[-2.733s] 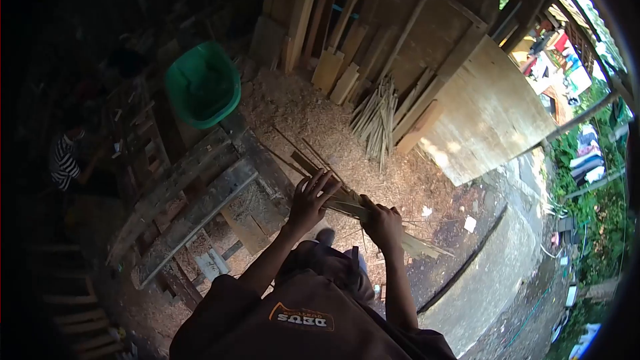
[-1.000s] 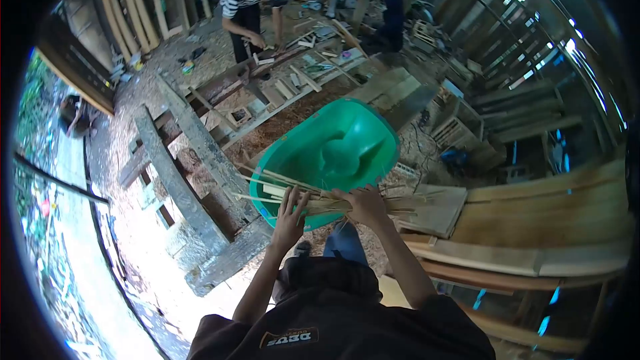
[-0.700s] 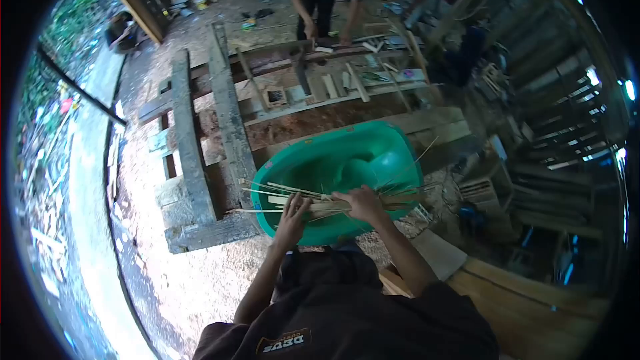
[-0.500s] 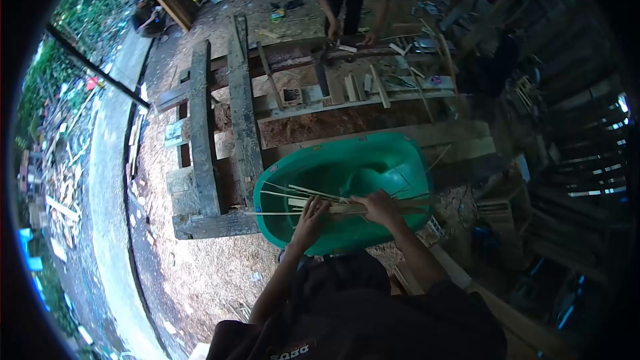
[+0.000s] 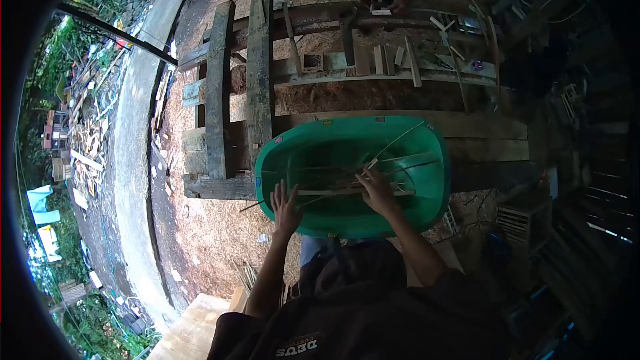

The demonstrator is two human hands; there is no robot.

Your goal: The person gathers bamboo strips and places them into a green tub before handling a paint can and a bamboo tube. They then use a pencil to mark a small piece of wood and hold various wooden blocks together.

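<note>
A big green tub (image 5: 427, 190) lies on the ground in front of me. A loose bundle of thin wooden strips (image 5: 337, 190) lies across its inside. My left hand (image 5: 285, 208) is spread flat with fingers apart at the tub's near left rim and holds nothing. My right hand (image 5: 375, 189) rests inside the tub on top of the strips, fingers loosely spread over them; a firm grip is not visible.
Heavy dark timber beams (image 5: 219, 97) form a rough bench beyond the tub, with wood offcuts (image 5: 380, 60) on it. Another person's hands (image 5: 381, 4) work at its far side. Sawdust covers the ground. A concrete kerb (image 5: 130, 153) runs along the left.
I turned from the wall of boards toward the tub, carrying the strips in both hands. Now the strips lie in the tub and my left hand has come off them.
</note>
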